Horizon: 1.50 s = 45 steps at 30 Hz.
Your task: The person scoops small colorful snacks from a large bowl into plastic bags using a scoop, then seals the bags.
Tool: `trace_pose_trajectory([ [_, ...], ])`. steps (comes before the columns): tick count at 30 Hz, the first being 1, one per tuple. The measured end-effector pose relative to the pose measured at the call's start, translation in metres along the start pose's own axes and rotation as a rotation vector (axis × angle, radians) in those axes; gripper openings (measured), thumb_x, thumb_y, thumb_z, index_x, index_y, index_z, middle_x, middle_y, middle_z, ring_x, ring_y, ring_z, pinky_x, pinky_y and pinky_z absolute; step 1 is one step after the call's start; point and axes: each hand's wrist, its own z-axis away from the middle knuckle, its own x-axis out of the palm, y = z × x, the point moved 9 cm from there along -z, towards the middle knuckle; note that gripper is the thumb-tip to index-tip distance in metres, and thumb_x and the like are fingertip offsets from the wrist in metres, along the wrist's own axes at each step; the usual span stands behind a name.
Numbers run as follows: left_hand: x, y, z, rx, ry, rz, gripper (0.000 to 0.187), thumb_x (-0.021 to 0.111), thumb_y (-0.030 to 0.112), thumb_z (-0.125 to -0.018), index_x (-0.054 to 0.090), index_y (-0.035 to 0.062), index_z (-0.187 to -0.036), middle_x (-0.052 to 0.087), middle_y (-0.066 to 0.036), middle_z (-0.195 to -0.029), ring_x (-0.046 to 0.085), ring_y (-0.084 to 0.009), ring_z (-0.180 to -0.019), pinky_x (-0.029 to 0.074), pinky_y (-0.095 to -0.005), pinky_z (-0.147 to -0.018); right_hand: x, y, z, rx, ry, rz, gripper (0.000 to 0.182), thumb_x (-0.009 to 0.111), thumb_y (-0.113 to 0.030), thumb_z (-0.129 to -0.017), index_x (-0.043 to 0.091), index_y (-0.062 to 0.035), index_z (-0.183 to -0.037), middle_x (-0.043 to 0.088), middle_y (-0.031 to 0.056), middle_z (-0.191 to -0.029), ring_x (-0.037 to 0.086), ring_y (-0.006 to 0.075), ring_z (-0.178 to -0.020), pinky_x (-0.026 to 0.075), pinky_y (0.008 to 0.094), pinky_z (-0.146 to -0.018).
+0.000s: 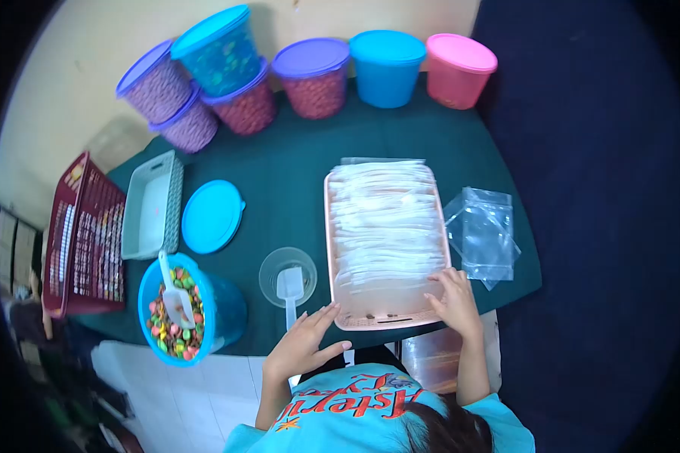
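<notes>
My left hand lies with fingers spread at the near left corner of a pink tray, touching its edge. At the near right corner, my right hand rests on the tray with its fingertips on the lowest of the clear plastic bags stacked flat in it. Neither hand holds anything. Just left of the tray stands a clear cup with a white scoop in it.
An open blue tub of coloured candies with a white scoop stands at the near left, beside its blue lid, a grey basket and a red basket. Loose clear bags lie right of the tray. Several lidded tubs line the back.
</notes>
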Motion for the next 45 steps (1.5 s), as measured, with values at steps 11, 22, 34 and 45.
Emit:
trace_pose_trajectory([
  [11,-0.019,-0.004,0.054,-0.137,0.307,0.26,0.058,0.056,0.035,-0.081,0.04,-0.0027,-0.123,0.045,-0.021,-0.123,0.044,-0.0329,-0.112,0.031,-0.0418,-0.095,-0.043,-0.052,-0.054,-0.208,-0.105,-0.217,0.009,0.067,-0.005,-0.061,0.06,-0.0017,-0.066,0.056,0.009,-0.064,0.049,0.0208,-0.06,0.037,0.0298,-0.058],
  [22,-0.066,0.037,0.194,0.497,0.798,0.608,0.029,0.062,0.01,-0.073,0.063,0.0029,-0.101,0.055,-0.017,-0.113,0.048,-0.0328,-0.111,0.029,-0.0469,-0.097,-0.015,-0.239,-0.018,-0.685,0.09,-0.977,0.016,0.068,-0.015,-0.07,0.057,-0.0046,-0.075,0.057,0.0065,-0.065,0.052,0.0138,-0.055,0.039,0.0208,-0.049],
  [34,-0.069,-0.037,0.308,-0.028,0.839,0.101,0.109,0.078,0.041,-0.053,0.017,0.0045,-0.135,0.02,-0.019,-0.138,0.02,-0.0361,-0.128,0.014,-0.0534,-0.103,0.178,-0.403,0.1,-0.316,-0.946,-1.161,0.01,0.061,-0.004,-0.079,0.056,0.0016,-0.084,0.057,0.001,-0.066,0.047,-0.0002,-0.052,0.034,0.0167,-0.041],
  [45,-0.076,-0.097,0.385,-0.138,1.058,0.243,0.114,0.081,0.038,-0.047,0.015,0.003,-0.133,0.024,-0.018,-0.133,0.022,-0.0365,-0.126,0.014,-0.0514,-0.104,0.236,-0.462,0.158,-0.166,-1.47,-1.466,0.033,0.058,-0.003,-0.08,0.043,0.0025,-0.108,0.053,0.007,-0.095,0.053,0.0103,-0.086,0.044,0.0243,-0.075],
])
